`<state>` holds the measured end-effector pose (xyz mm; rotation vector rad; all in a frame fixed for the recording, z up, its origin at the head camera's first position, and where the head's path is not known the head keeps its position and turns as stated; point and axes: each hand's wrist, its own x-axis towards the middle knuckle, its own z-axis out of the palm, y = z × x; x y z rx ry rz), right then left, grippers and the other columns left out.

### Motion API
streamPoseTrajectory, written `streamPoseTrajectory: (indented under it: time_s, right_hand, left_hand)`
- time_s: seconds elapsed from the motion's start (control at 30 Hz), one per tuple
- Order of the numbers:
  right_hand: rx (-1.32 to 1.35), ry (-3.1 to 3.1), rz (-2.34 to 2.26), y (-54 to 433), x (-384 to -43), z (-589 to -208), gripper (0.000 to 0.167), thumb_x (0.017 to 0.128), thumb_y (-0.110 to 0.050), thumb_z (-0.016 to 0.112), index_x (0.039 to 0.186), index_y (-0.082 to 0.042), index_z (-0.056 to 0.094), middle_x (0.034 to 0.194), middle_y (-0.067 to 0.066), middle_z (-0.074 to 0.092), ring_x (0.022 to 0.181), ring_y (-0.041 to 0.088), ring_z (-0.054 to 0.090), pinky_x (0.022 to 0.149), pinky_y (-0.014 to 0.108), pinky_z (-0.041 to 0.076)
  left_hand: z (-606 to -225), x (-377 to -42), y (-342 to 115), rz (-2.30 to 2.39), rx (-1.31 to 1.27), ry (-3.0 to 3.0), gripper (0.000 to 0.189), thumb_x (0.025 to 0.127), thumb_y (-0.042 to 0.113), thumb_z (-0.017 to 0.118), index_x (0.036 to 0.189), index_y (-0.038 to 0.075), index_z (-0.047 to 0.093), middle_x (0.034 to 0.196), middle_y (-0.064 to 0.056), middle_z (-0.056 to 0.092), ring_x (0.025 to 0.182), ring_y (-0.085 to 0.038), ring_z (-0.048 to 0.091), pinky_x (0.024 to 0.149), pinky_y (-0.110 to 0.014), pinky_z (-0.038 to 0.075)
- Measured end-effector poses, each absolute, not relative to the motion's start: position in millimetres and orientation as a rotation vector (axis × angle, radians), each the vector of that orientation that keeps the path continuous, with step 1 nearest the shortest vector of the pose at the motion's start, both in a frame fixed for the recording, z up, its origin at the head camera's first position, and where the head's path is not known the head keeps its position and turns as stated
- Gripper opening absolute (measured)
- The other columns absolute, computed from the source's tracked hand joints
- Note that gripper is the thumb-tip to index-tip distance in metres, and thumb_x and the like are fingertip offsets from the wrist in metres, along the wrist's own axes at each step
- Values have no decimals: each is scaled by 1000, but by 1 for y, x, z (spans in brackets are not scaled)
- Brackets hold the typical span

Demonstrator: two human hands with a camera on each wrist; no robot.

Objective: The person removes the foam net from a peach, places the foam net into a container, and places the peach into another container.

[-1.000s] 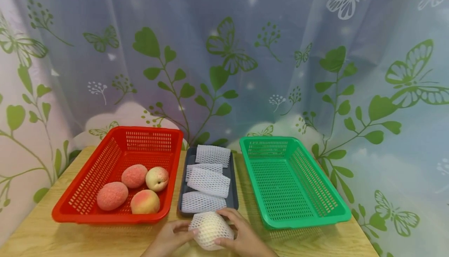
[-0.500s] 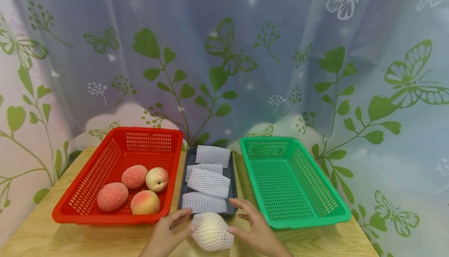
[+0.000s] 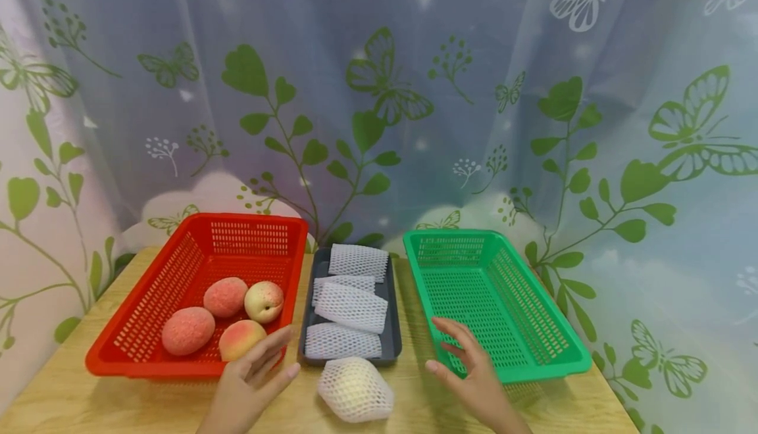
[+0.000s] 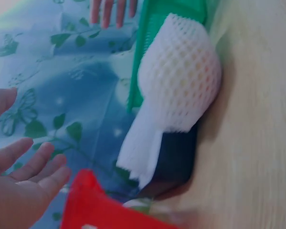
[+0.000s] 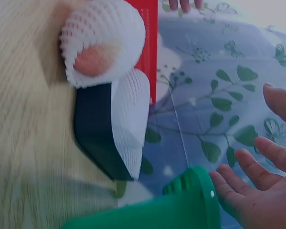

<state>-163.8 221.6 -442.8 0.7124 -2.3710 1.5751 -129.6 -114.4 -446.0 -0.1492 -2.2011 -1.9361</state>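
Note:
A peach in a white foam net sleeve [image 3: 356, 391] lies on the table in front of the dark tray [image 3: 393, 348]; in the right wrist view, reddish skin shows through the sleeve's end. To its left my left hand [image 3: 251, 378] is held in the air, fingers apart, near the front corner of the red basket [image 3: 177, 369]. On the other side my right hand [image 3: 474, 375] hovers with spread fingers by the front left of the green basket [image 3: 533, 376]. Neither hand touches the peach. Several flat foam net sleeves [image 3: 352, 308] lie in the tray.
Inside the red basket are several peaches, among them a pink one [image 3: 188, 331] and a pale one [image 3: 264, 302]. All of this stands on a wooden table [image 3: 148, 408]. Behind it hangs a curtain [image 3: 379, 125] printed with leaves and butterflies.
Both hands have let go of the sleeved peach and moved apart, the left hand leftward and the right hand rightward. The peach has stayed in place on the table.

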Motion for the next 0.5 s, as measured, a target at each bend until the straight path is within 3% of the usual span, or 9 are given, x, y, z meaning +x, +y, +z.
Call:
streamPoseTrajectory:
  time_s: [0.13,0.33,0.5]
  right_hand:
    - [668,-2341,1602,232,-162,-442,54,89,0,65,139,-8,46,139,12,44,127,3,41,98,28,47]
    - [614,-2325,1617,245,-158,-445,54,90,2,63,139,-9,45,140,7,44,128,3,41,99,20,44]
    - [561,-2342,1610,249,-155,-443,54,91,-2,63,140,-12,44,140,4,45,128,3,41,99,18,44]
  left_hand:
    - [-442,-124,-125,-1825,-129,-2202,50,83,12,75,130,6,58,129,-13,60,113,2,56,93,-10,43]
    - [-440,-118,-142,-1825,43,-2226,52,85,18,74,133,8,56,128,4,62,112,11,52,91,-5,41]
    - [-440,-116,-151,-1832,21,-2169,53,85,11,73,134,2,54,126,11,62,113,12,51,90,-5,41]
